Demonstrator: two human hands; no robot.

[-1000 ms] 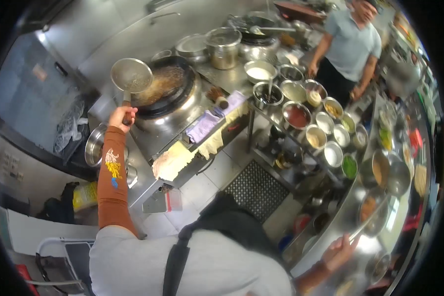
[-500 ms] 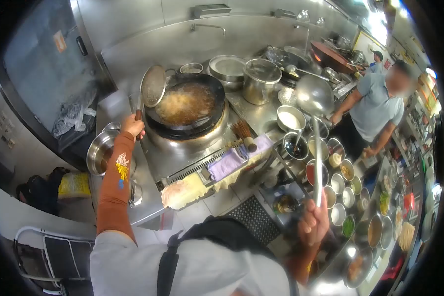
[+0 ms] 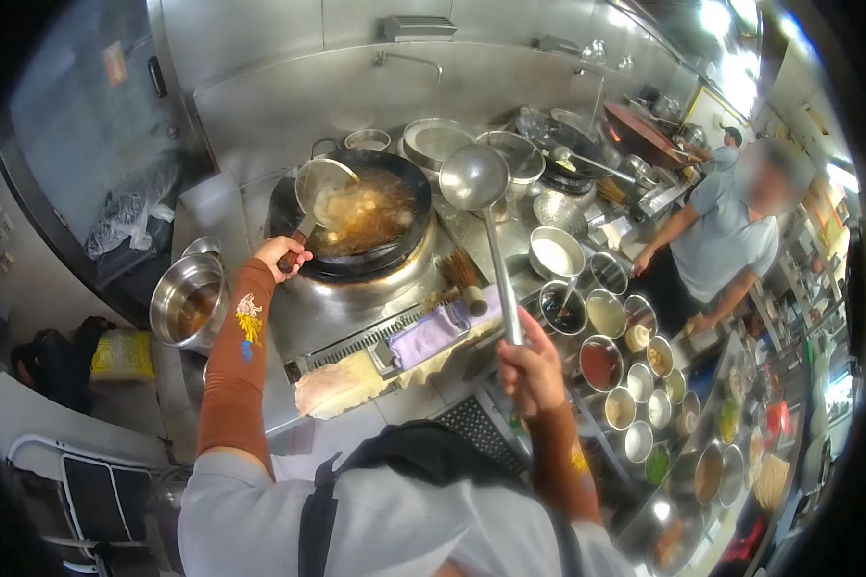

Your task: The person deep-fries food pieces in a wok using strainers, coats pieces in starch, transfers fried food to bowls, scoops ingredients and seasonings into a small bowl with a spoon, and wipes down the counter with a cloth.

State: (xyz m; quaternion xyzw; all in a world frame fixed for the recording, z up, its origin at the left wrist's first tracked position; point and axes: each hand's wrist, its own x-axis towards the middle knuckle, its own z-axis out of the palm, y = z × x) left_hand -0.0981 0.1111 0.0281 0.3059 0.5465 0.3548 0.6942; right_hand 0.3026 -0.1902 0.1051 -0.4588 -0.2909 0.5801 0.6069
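My left hand (image 3: 284,257) is closed round the wooden handle of a round skimmer (image 3: 319,188). The skimmer's bowl is tilted into the left side of the wok (image 3: 282,213), at the brown bubbling liquid (image 3: 383,207), with pale pieces by its rim. My right hand (image 3: 532,368) grips the long metal handle of a ladle (image 3: 475,177). That ladle is held up in the air, its bowl to the right of the wok and in front of a lidded pot. Whether the ladle holds anything, I cannot tell.
A steel pot (image 3: 164,306) stands left of the stove. A bamboo brush (image 3: 463,274) and a folded purple cloth (image 3: 431,337) lie along the stove's front. Several seasoning bowls, one with red sauce (image 3: 601,363), stand at the right. Another person (image 3: 731,226) stands beyond them.
The skimmer has gone from raised above the wok's left edge down into the wok. My right hand has swung the ladle leftward, from over the bowls toward the stove.
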